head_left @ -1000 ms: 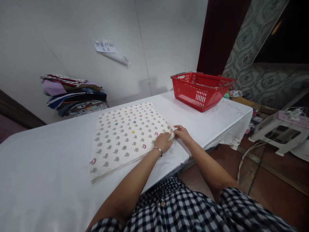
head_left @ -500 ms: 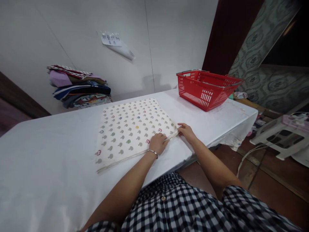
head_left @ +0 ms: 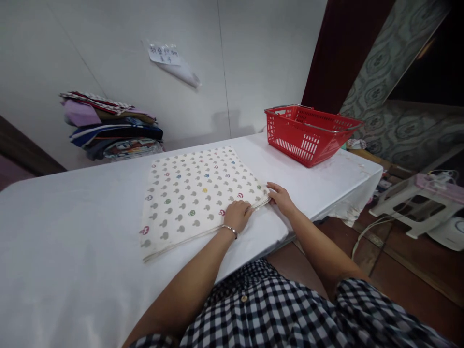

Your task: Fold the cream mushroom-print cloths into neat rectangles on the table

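Observation:
A folded white cloth [head_left: 195,193] printed with grey and coloured mushrooms lies flat in layers on the white-covered table. My left hand [head_left: 236,215], with a bracelet at the wrist, rests on the near edge, its fingers curled around the stacked layers. At the near right corner my right hand [head_left: 281,198] pinches the cloth between thumb and fingers. The left thumb and the undersides of the fingers are partly hidden.
Behind the cloth on the left stands a pile of folded garments [head_left: 112,128]. A red plastic basket [head_left: 308,137] sits at the back right of the table [head_left: 72,232]. Beyond the right end are a plastic stool [head_left: 416,203] and a cable on the tiled floor.
The cloth's near right edge looks flatter, with its layers closer together. Both hands stay in nearly the same places; the view has shifted slightly.

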The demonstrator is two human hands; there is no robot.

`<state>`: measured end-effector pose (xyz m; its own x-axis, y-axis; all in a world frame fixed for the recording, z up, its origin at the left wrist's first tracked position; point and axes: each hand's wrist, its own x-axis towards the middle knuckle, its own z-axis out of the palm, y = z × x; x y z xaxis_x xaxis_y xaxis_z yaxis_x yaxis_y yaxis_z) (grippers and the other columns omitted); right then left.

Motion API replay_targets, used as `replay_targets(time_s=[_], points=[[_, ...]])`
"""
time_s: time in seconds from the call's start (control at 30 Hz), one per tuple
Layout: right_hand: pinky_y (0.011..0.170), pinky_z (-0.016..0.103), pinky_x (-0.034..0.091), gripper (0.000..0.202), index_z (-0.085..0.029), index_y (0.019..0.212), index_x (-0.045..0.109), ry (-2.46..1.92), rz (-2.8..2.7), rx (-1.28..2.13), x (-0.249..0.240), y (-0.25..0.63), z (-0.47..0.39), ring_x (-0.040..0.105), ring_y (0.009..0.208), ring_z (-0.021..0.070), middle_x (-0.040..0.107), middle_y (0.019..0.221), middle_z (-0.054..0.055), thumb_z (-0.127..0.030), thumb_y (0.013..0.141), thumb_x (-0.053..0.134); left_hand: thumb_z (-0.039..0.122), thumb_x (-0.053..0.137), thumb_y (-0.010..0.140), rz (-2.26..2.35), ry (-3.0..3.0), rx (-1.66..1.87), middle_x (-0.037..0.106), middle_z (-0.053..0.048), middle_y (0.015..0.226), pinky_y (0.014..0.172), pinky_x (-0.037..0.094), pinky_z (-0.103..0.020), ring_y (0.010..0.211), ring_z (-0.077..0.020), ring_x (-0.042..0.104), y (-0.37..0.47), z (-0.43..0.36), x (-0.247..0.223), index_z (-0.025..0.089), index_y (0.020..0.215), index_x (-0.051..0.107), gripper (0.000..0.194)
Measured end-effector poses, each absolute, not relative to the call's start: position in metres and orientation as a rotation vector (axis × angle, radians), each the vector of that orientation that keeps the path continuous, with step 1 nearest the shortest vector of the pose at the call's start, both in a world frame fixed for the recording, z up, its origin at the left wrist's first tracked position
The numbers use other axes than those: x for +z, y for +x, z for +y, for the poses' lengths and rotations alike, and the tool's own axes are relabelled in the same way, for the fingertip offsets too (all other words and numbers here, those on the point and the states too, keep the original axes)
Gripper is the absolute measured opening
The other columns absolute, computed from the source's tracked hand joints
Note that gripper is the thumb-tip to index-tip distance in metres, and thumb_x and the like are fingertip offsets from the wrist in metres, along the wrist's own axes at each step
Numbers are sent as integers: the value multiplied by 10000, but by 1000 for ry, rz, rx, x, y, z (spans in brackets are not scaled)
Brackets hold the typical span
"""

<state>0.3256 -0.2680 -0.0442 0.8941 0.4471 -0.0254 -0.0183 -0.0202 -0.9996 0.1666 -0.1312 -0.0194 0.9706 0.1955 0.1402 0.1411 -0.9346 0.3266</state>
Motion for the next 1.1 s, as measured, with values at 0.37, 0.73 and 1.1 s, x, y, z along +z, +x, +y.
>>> replay_targets(time_s=[0.37, 0.73, 1.1], points=[[411, 211, 266, 636, -163, 1248, 582, -1591, -377, 399, -46, 324, -267, 307, 392, 69, 489, 485, -81, -258, 619, 584, 104, 363, 891, 273, 2884, 333, 585, -72, 1135, 777, 440, -316, 970, -198, 560, 178, -137, -23, 212, 1051, 579, 290], [417, 201, 291, 477, -143, 1059, 656, -1533, -479, 408, -47, 323, -268, 366, 449, 50, 709, 916, 51, -233, 602, 551, 235, 511, 864, 109, 2929, 322, 540, -70, 1278, 888, 430, -390, 1090, -244, 512, 173, -144, -22, 213, 1017, 639, 200], [542, 205, 415, 436, -175, 1021, 657, -1737, -724, 399, -47, 330, -279, 503, 587, 91, 688, 917, 17, -145, 634, 459, 186, 423, 913, -52, 3058, 520, 619, -87, 989, 775, 423, -366, 947, -215, 551, 174, -148, -27, 170, 928, 594, 172]])
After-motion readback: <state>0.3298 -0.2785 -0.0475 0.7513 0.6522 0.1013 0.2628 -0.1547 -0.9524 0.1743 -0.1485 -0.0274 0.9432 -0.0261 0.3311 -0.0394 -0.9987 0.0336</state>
